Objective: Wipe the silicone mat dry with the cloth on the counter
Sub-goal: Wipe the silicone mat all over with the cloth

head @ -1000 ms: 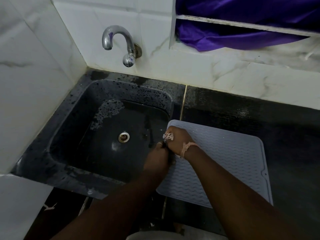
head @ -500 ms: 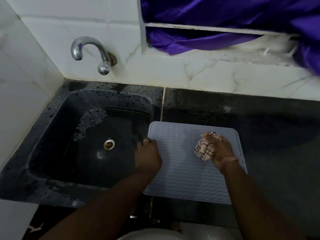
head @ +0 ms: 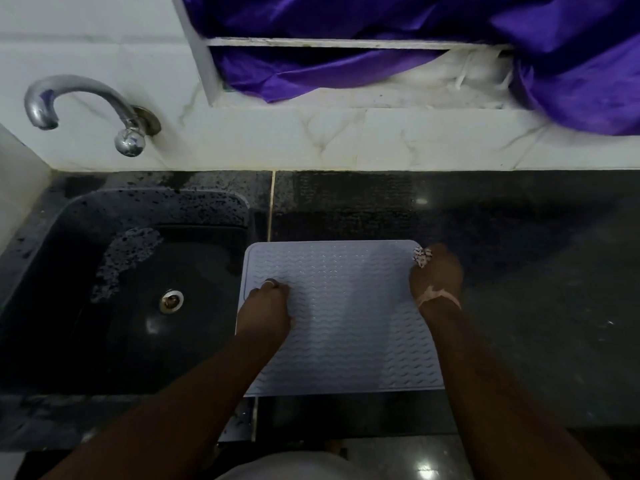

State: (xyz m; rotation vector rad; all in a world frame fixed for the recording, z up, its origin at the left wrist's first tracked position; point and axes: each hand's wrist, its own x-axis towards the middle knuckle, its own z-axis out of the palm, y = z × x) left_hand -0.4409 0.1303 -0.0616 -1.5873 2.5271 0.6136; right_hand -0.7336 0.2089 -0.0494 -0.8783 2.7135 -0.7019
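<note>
From the head camera, the right hand [head: 437, 276] is curled tight around a bunched checked cloth [head: 422, 256], which pokes out past the knuckles at the far right corner of the pale silicone mat [head: 346, 317]. The mat lies flat on the dark counter [head: 519, 271], its left edge beside the black sink [head: 114, 306]. The left hand [head: 265, 311], fingers folded under, presses the mat's left side, well apart from the cloth.

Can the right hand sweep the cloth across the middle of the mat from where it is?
Probably yes. The right hand holds the checked cloth at the far right corner of the pale grey ribbed silicone mat, and the centre lies bare; the left hand presses only the left edge.
</note>
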